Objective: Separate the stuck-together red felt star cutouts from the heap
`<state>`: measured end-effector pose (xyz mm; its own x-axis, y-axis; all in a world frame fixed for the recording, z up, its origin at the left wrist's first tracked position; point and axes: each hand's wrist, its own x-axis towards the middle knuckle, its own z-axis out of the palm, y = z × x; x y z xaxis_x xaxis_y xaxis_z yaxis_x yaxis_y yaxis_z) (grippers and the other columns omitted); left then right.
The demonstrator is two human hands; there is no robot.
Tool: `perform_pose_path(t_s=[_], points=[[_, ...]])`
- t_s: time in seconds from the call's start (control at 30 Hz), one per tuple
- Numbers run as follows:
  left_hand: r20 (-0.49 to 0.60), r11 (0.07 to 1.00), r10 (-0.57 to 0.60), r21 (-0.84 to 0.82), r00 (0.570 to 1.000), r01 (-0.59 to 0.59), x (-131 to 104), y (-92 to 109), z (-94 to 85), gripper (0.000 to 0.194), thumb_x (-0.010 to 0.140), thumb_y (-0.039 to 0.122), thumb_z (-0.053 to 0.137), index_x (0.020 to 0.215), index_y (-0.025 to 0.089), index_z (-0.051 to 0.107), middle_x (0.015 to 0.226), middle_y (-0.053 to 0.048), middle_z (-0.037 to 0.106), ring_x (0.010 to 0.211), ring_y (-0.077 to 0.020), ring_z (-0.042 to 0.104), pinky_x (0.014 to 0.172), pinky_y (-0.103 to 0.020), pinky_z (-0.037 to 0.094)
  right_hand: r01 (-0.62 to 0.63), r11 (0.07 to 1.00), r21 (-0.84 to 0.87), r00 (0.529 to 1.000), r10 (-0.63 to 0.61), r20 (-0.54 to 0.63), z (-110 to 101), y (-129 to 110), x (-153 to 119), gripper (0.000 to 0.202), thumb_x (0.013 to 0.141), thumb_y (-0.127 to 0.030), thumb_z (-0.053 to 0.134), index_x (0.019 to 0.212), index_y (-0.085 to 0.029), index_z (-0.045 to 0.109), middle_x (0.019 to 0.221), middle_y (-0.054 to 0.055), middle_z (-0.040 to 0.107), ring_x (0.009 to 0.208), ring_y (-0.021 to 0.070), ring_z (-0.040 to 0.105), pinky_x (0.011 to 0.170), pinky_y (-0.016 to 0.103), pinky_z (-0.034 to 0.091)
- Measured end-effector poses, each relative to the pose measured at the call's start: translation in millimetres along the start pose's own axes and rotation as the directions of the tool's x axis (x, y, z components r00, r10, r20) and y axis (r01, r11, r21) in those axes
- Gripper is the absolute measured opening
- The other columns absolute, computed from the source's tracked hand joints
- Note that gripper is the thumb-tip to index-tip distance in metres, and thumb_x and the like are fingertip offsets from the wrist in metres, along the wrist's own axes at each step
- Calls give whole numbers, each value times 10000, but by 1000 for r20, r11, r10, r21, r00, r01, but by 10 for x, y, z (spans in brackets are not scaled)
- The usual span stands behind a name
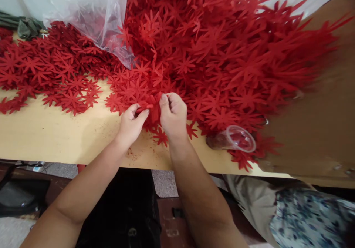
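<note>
My left hand (pixel 133 124) pinches the left side of a red flower piece (pixel 154 109) between thumb and fingers. On its right side, my right hand (pixel 173 113) has thumb and forefinger closed on the same piece. Both hands are close together above the front edge of a large heap of red, star-shaped flower pieces (pixel 222 55). A single loose flower piece (pixel 160 136) lies on the table just below the hands. The fingertips partly hide the held piece.
A clear plastic cup (pixel 240 138) lies on its side to the right. A clear plastic bag (pixel 108 29) rests behind, beside another red heap (pixel 36 63). Dark green material (pixel 27 27) is at the far left. A person in patterned clothing (pixel 310 218) is at the lower right.
</note>
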<state>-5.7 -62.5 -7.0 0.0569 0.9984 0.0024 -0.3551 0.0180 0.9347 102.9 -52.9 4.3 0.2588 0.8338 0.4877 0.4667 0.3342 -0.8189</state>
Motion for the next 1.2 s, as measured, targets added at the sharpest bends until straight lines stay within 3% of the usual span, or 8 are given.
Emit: perform_pose_path(t_s=[0.17, 0.37, 0.53, 0.63, 0.73, 0.93, 1.1, 1.2], points=[[-27, 997, -64, -49, 998, 62, -5, 7, 1, 84, 746, 147, 557, 829, 151, 569, 726, 26, 591, 620, -59, 519, 599, -199, 447, -16, 998, 52, 1000, 17, -18, 23, 22, 5, 160, 827, -289, 508, 700, -192, 521, 617, -21, 506, 574, 95, 467, 578, 258, 417], [-90, 996, -82, -52, 993, 77, 10, 16, -17, 146, 697, 58, 556, 791, 164, 523, 690, 56, 549, 572, -38, 492, 549, -170, 433, -123, 968, 219, 947, 48, 317, -53, -22, -27, 246, 707, -364, 686, 865, -205, 582, 845, 14, 641, 775, 130, 616, 763, 298, 518], [-56, 992, -97, -82, 994, 92, 12, 36, -27, 93, 720, 136, 597, 794, 163, 548, 711, 42, 578, 564, -40, 495, 529, -171, 422, -189, 952, 242, 898, 68, 435, -121, -37, -40, 442, 598, -372, 773, 964, -210, 584, 962, 32, 663, 887, 163, 640, 862, 344, 518], [-47, 996, -85, -41, 995, 83, 8, 25, -34, 74, 731, 167, 599, 798, 164, 568, 717, 37, 586, 577, -42, 494, 544, -176, 414, -147, 968, 202, 927, 63, 370, -128, -18, -26, 350, 630, -363, 746, 910, -204, 609, 922, 24, 667, 859, 153, 632, 834, 327, 513], [-27, 999, -28, 16, 999, 28, -3, -2, -35, 96, 716, 200, 633, 783, 161, 577, 729, 33, 592, 640, -52, 515, 637, -192, 435, -121, 981, 149, 967, 83, 239, -100, -26, -21, 165, 736, -343, 647, 735, -186, 595, 697, -12, 616, 662, 109, 574, 675, 269, 490], [53, 1000, -11, 9, 999, 11, -20, -18, -29, 130, 738, 246, 619, 821, 149, 590, 793, 6, 630, 720, -81, 553, 737, -231, 449, -138, 990, 28, 990, 137, 13, -30, -44, -23, 480, 838, -414, 505, 487, -207, 250, 467, -71, 224, 446, 52, 233, 440, 234, 254], [-18, 997, -12, 73, 1000, 13, 0, -24, -37, 87, 729, 194, 612, 798, 156, 574, 749, 19, 610, 684, -78, 538, 727, -234, 439, -56, 992, 115, 994, 67, -89, -24, 159, 83, 260, 745, -436, 617, 690, -204, 513, 652, -23, 526, 607, 98, 487, 628, 270, 441], [-37, 996, -6, 87, 999, 9, 10, -22, -34, 87, 718, 159, 611, 791, 156, 564, 738, 27, 595, 680, -72, 528, 725, -226, 430, -84, 983, 161, 991, 100, -93, -51, 263, 144, 277, 712, -472, 639, 749, -218, 533, 634, -32, 524, 562, 97, 478, 580, 270, 435]])
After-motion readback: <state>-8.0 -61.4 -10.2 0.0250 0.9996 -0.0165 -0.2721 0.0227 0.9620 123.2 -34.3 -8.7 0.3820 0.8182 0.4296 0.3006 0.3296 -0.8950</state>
